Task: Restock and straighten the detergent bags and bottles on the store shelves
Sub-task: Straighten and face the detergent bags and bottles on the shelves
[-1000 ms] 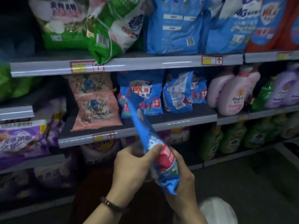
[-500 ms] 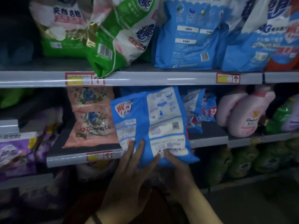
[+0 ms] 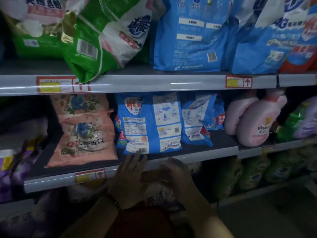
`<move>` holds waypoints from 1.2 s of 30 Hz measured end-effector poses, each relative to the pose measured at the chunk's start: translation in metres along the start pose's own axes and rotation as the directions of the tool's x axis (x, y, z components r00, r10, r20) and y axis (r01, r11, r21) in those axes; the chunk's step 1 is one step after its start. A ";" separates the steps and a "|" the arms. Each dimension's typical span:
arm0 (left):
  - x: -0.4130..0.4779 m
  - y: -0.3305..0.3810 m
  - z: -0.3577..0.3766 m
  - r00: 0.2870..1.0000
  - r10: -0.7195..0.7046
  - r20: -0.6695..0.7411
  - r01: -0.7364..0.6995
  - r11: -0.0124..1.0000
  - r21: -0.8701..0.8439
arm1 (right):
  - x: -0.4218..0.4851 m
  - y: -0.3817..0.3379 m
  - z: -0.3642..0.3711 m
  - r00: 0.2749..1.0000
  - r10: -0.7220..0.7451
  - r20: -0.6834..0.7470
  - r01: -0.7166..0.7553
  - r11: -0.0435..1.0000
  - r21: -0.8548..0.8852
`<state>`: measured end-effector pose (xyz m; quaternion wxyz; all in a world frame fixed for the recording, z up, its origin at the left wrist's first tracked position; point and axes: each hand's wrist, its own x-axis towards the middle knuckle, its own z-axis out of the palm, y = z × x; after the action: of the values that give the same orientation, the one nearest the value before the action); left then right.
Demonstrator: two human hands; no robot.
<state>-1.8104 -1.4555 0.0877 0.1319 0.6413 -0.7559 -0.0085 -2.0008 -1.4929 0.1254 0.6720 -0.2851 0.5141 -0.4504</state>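
Observation:
A blue detergent bag stands upright on the middle shelf, its printed back side facing out. My left hand is just below it with fingers spread, the fingertips reaching the bag's bottom edge. My right hand is blurred, in front of the shelf lip and below the bag, holding nothing. Another blue bag leans right behind it to the right. A pink floral bag leans back on the same shelf to the left.
Pink softener bottles lean on the shelf further right. On the top shelf a green bag hangs over the edge, beside large blue bags. Green bottles fill the lower shelf; purple bags sit at the left.
Both hands carried the blue bag up from below, turned it back side out and set it on the middle shelf. They have since let go and dropped below it.

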 end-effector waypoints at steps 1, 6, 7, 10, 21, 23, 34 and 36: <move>0.002 0.008 -0.005 1.000 0.002 0.021 -0.001 1.000 -0.018 | -0.002 -0.002 -0.006 0.999 -0.003 -0.038 0.003 1.000 0.007; 0.020 0.047 -0.033 0.997 0.068 -0.033 -0.071 0.994 -0.080 | 0.003 -0.028 -0.039 0.986 -0.112 -0.124 0.116 0.993 0.021; 0.028 0.054 -0.036 0.997 0.074 -0.030 -0.076 0.993 -0.093 | 0.008 -0.033 -0.047 0.978 -0.136 -0.156 0.143 0.989 0.038; 0.059 0.074 -0.039 0.996 0.089 -0.026 -0.091 0.989 -0.121 | 0.033 -0.045 -0.069 0.929 -0.235 -0.287 0.263 0.963 0.063; 0.176 0.159 -0.035 0.998 -0.066 0.001 0.058 0.870 -0.489 | 0.091 -0.074 -0.116 0.780 -0.599 -0.179 0.540 0.790 -0.292; 0.183 0.168 -0.029 0.988 -0.152 0.013 0.134 0.823 -0.552 | 0.095 -0.073 -0.114 0.797 -0.588 -0.138 0.523 0.786 -0.330; 0.227 0.199 -0.011 0.907 -0.391 0.157 0.360 0.524 -0.772 | 0.110 -0.066 -0.121 0.816 -0.578 -0.030 0.524 0.759 -0.386; 0.239 0.202 -0.015 0.888 -0.422 0.181 0.382 0.460 -0.802 | 0.109 -0.066 -0.116 0.803 -0.596 -0.010 0.522 0.710 -0.472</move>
<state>-2.0370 -1.6494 0.1843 0.4243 0.6644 -0.4879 -0.3749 -2.1242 -1.6096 0.0977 0.3753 -0.5366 0.5450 -0.5237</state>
